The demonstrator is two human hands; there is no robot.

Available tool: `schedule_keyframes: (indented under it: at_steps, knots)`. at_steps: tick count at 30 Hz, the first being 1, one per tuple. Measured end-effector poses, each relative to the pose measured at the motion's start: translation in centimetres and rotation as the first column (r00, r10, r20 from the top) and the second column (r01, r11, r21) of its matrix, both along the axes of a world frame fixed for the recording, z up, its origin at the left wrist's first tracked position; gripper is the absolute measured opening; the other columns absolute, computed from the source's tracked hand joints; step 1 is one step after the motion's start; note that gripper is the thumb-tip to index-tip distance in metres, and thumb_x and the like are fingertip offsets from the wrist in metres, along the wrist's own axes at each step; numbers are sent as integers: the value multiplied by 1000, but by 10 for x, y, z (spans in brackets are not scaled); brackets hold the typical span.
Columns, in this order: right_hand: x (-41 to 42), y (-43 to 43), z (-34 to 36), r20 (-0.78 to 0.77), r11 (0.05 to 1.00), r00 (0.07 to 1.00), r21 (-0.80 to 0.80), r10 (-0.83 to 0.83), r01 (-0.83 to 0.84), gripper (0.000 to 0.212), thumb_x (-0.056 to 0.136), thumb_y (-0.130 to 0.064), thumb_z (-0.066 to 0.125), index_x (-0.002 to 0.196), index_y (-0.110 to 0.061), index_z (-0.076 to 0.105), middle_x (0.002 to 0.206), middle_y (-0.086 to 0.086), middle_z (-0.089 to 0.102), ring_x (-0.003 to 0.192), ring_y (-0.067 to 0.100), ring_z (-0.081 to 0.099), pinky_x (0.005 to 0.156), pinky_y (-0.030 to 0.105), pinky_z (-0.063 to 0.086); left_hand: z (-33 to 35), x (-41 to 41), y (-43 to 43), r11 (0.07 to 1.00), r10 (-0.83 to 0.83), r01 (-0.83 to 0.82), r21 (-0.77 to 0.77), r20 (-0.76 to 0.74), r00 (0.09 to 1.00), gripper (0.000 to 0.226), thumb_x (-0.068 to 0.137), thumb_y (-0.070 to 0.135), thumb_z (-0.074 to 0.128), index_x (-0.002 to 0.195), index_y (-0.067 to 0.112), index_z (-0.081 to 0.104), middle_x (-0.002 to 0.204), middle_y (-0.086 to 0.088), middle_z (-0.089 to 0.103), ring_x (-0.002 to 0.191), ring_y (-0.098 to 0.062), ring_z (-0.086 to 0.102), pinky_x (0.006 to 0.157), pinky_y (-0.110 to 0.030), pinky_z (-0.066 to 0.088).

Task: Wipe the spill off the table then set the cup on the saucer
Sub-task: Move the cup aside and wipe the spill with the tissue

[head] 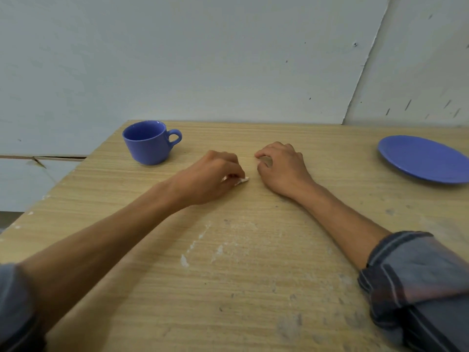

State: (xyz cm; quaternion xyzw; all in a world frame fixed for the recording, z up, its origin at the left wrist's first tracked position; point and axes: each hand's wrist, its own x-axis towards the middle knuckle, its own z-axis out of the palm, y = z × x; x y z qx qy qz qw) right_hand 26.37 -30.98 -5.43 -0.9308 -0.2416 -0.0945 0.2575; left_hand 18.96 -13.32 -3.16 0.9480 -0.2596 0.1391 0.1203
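Pinching white wad (241,179) in left hand (210,177), cup (148,142) apart from saucer (423,158)

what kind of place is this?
Likely a bare workroom or makeshift recording spot, not a kitchen: a scuffed, paint-flecked light wood-grain table set against plain pale wall panels with marks and a seam, holding only a blue ceramic cup and a blue saucer.

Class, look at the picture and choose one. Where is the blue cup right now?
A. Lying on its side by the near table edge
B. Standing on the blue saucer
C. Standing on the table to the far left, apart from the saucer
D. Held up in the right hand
C: the cup stands upright on the bare table at far left, while the saucer lies empty at far right.
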Motion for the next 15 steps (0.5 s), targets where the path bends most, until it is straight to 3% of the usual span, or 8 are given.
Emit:
schedule_keyframes:
  at_steps: [2, 5, 7, 12, 15]
  knots:
    - [0, 0, 1, -6, 1000, 1000, 12, -4, 4, 29, 89, -25, 50, 114, -21, 64, 126, -1, 58, 119, 22, 45, 96, 36, 32, 1, 5, 6, 998, 53, -54, 44, 29, 998, 17, 90, 12, 60, 98, 7, 75, 91, -7, 69, 77, -20, 62, 73, -29, 45]
    - [-1, -2, 1, -25, 998, 999, 43, -36, 37, 30, 88, -23, 50, 114, -19, 65, 125, 0, 59, 119, 22, 46, 98, 37, 32, 2, 29, 10, 925, 369, -370, 88, 29, 929, 24, 94, 10, 51, 105, 4, 71, 107, -14, 67, 98, -31, 61, 86, -37, 43]
    - [-1, -4, 2, -33, 995, 997, 64, -69, 71, 30, 88, -19, 48, 113, -18, 65, 124, 0, 59, 119, 21, 46, 99, 37, 32, 0, 39, -1, 885, 459, -461, 61, 44, 887, 24, 93, 6, 50, 105, 3, 70, 109, -15, 66, 101, -33, 59, 89, -39, 42]
    - [-1, -4, 4, -43, 989, 993, 104, -106, 110, 31, 87, -15, 45, 111, -18, 65, 122, 2, 60, 118, 22, 47, 100, 38, 33, -4, 24, -34, 987, 156, -159, 37, 78, 985, 23, 92, 11, 51, 97, 2, 72, 96, -15, 67, 88, -32, 62, 83, -42, 47]
    - [-1, -4, 4, -48, 984, 993, 133, -110, 115, 30, 86, -14, 46, 109, -18, 66, 120, 3, 61, 116, 23, 48, 100, 38, 35, 0, 29, -12, 961, 254, -260, 93, 73, 964, 22, 93, 10, 52, 99, 2, 72, 99, -14, 67, 92, -31, 61, 84, -39, 45]
